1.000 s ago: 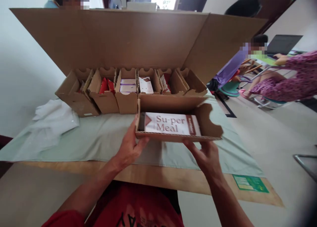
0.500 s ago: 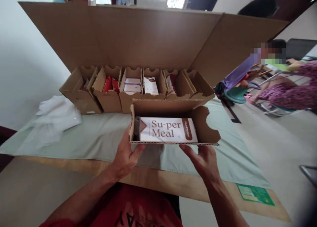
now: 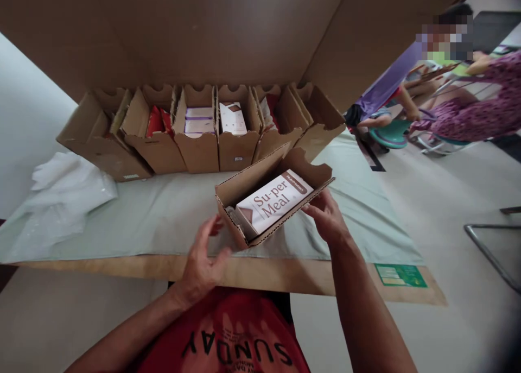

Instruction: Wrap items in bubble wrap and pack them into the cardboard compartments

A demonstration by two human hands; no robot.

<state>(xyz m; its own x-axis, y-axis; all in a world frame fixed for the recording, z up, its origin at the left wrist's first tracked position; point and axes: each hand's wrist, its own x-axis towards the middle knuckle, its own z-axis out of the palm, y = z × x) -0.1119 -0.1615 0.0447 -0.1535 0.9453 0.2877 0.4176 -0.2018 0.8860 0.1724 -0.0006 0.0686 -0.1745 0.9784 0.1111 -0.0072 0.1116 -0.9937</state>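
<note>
Right hand (image 3: 329,218) grasping the near long edge of a cardboard bin (image 3: 256,178) toward its 2 o'clock end, thumb at the rim; left hand (image 3: 203,264) open by the 8 o'clock end, fingers bent, thumb clear, contact at the fingertips hidden. Clock read from the bin, 12 at the far side. Bin sits between the hands over pale green cloth (image 3: 171,215), open side up, long axis from 8 to 2, scooped end wall at 2; whether its underside meets the cloth, cannot tell. Inside, a white carton (image 3: 274,202) marked "Su-per Meal", same axis, brown band toward 2. Cloth lightly creased, a bare wooden edge (image 3: 122,267) showing along the 6 o'clock side. Room: white wall (image 3: 24,107) at 10, pale floor (image 3: 407,210) at 3, metal tube frame (image 3: 488,253) between 3 and 4. Two people at 2, one in purple (image 3: 391,85), one in patterned clothing (image 3: 480,109). Around: six bins (image 3: 199,153) side by side from 10 round to 1, just beyond the held one; red packets (image 3: 158,122) in the second from the left, white-and-purple boxes (image 3: 199,125) in the third, a white box (image 3: 233,119) in the fourth. Tall cardboard panel (image 3: 203,31) behind them at 12, shutting off the view beyond. Crumpled clear plastic (image 3: 77,183) at 9, well apart from the hands; green leaflet (image 3: 401,275) at 4, on the wooden edge.
</note>
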